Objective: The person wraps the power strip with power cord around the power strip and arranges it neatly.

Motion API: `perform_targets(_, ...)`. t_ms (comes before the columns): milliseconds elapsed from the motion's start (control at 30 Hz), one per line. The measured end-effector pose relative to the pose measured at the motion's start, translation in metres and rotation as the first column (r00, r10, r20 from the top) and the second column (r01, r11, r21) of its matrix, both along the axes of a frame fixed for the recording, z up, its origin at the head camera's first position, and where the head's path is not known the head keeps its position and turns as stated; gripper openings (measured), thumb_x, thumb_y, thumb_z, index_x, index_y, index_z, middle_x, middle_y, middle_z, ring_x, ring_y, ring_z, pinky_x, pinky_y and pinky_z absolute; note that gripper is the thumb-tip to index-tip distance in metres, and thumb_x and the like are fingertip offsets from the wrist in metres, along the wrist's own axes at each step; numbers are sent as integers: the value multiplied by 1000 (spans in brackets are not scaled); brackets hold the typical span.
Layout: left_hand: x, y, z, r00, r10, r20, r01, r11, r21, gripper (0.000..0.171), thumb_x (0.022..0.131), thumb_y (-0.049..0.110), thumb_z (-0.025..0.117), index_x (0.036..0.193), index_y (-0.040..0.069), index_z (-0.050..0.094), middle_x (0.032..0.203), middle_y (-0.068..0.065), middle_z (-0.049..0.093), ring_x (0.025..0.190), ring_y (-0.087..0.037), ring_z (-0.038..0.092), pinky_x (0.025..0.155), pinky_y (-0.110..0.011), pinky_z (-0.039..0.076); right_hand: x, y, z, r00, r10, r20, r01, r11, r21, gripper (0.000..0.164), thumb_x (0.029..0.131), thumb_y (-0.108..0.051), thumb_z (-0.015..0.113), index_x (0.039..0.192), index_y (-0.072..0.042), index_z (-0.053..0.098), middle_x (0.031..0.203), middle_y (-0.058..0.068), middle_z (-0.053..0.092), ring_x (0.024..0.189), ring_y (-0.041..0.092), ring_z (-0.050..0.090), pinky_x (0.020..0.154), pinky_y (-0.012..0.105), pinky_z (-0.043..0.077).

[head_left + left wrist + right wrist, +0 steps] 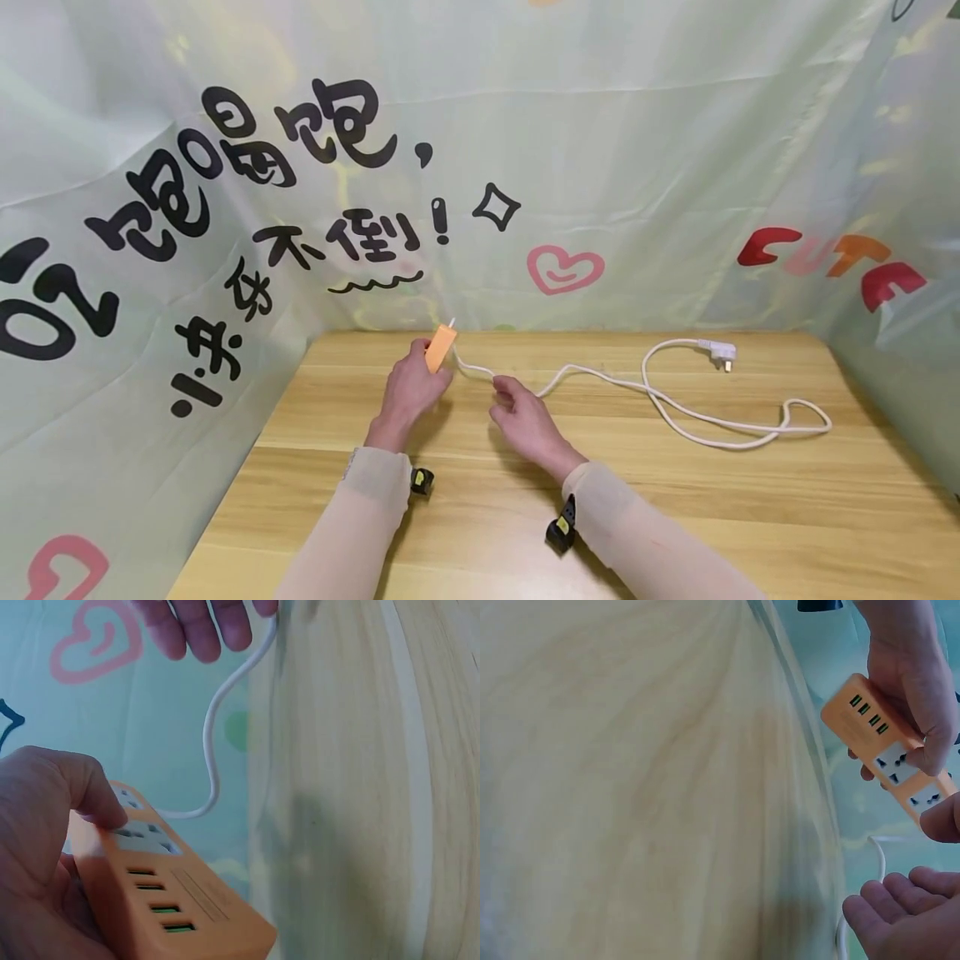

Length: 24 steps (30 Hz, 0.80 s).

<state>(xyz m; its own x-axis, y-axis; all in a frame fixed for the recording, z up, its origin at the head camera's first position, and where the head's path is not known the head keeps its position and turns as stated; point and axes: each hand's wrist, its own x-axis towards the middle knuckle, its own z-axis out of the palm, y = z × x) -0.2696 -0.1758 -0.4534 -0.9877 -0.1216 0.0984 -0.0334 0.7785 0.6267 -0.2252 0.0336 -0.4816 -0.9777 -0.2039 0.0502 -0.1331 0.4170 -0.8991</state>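
So the left hand (pixel 412 387) has the thumb pressed on the socket face and the fingers wrapped round the back of an orange power strip (pixel 441 348), a proper grip. Right hand (pixel 528 421): fingers fairly straight and side by side, thumb held apart from them, not pinching anything afaict. The white cable (pixel 209 742) runs right by those fingertips, but I can't tell if they touch it

The strip itself is just left of centre in the head frame, a bit below mid-height, and tilted. Its long axis goes from lower left up to upper right there, cable end at the top. So it's up and to the left of the right fingers, near but apart, with the left hand obviously the closer one. In the right wrist frame the USB end is at the upper left and the socket end points down toward the right thumb

Further out, the cable crosses the wooden table (pixel 480 517) in loose loops to the plug (pixel 722 354) at the right of the head frame, with a printed fabric backdrop (pixel 637 167) behind everything
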Motion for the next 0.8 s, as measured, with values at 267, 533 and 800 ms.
perform_targets(267,11,12,11,999,-40,-35,39,999,-26,61,89,30,73,143,12,53,118,-14,72,90,-26,66,77,-40,52,-3,2,7,1000,-7,-16,6,999,-36,51,103,-14,58,152,-6,51,152,16,58,138,35,58,114,51,46)
perform_targets(533,27,23,25,990,-115,-78,116,993,9,50,90,30,73,137,17,60,104,-9,75,82,-24,65,68,-36,48,-4,5,14,998,6,-56,-9,998,-62,50,105,-13,57,153,-4,49,154,15,56,141,33,55,115,48,46)
perform_targets(800,46,34,43,968,-219,-119,224,974,31,48,89,30,70,136,26,65,102,1,74,77,-20,62,65,-35,48,-4,10,22,998,-27,-58,22,996,-86,54,103,-17,63,154,-8,49,154,14,56,140,34,57,110,47,51)
